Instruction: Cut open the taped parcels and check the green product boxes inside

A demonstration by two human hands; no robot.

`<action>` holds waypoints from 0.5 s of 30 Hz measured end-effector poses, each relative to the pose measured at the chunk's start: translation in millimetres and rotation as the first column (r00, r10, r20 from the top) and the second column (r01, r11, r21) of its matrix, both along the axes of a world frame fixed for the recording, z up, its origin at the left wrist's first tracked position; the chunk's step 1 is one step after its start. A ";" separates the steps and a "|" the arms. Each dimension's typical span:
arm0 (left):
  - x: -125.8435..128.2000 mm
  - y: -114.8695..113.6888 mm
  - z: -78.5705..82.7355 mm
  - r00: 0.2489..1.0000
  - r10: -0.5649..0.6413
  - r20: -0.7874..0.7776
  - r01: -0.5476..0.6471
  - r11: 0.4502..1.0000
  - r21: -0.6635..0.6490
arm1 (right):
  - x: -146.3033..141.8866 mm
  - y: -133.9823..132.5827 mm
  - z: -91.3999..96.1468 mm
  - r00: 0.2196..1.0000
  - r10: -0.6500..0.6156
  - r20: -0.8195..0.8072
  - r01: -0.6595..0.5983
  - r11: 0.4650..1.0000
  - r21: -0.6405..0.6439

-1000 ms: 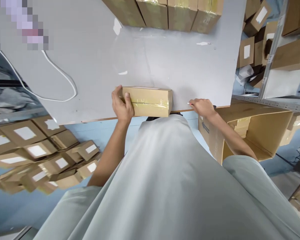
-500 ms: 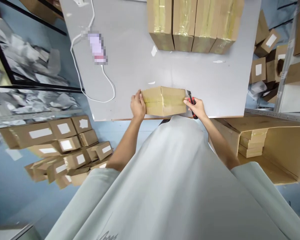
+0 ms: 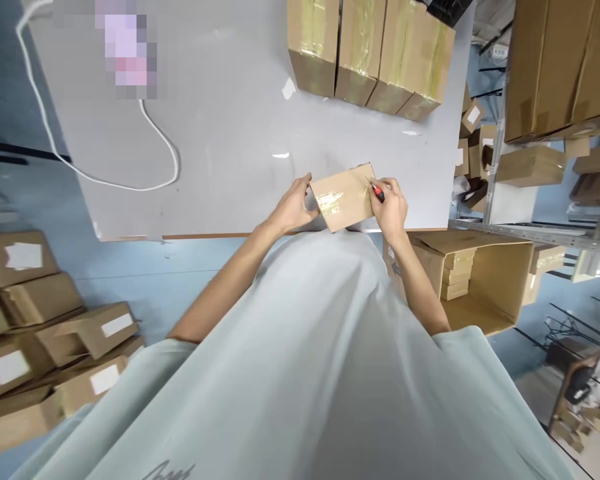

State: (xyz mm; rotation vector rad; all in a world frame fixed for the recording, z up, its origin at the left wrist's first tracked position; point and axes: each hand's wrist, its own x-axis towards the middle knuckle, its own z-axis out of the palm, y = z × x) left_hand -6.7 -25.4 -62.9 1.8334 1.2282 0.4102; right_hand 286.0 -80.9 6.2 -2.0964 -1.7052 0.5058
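A small taped cardboard box [image 3: 347,195] is tilted at the front edge of the grey table, close to my body. My left hand [image 3: 295,204] grips its left end, thumb below and fingers above. In my right hand [image 3: 391,208] is a red and black utility knife [image 3: 377,191], held closed in the fingers. The blade tip lies at the box's right end, over the taped face; whether it cuts into the cardboard I cannot tell.
Several taped boxes [image 3: 360,53] stand in a row at the table's back. A white cable [image 3: 175,163] loops on the left. Boxes are piled on the floor at left [image 3: 35,300]. A large open carton [image 3: 500,280] holds smaller boxes at right.
The box has been turned and tilted, showing another face. My right hand has brought the knife tip onto its right end. The view has swung to the right.
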 end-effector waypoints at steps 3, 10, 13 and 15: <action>-6.4 -9.0 17.6 1.000 -0.019 0.000 0.019 0.999 0.032 | -9.3 -6.2 2.9 0.997 -0.050 0.051 0.051 0.999 -0.019; 2.3 5.6 27.3 0.998 -0.031 -0.057 0.039 0.989 0.145 | -23.7 -6.2 12.5 0.983 -0.160 0.094 0.165 0.985 -0.043; 2.2 14.5 26.4 0.997 -0.034 -0.074 0.044 0.988 0.147 | -33.6 -7.4 14.0 0.976 -0.179 0.126 0.190 0.979 -0.074; 2.8 15.3 27.6 0.998 -0.036 -0.056 0.044 0.988 0.145 | -39.7 -8.4 15.7 0.972 -0.201 0.125 0.215 0.970 -0.114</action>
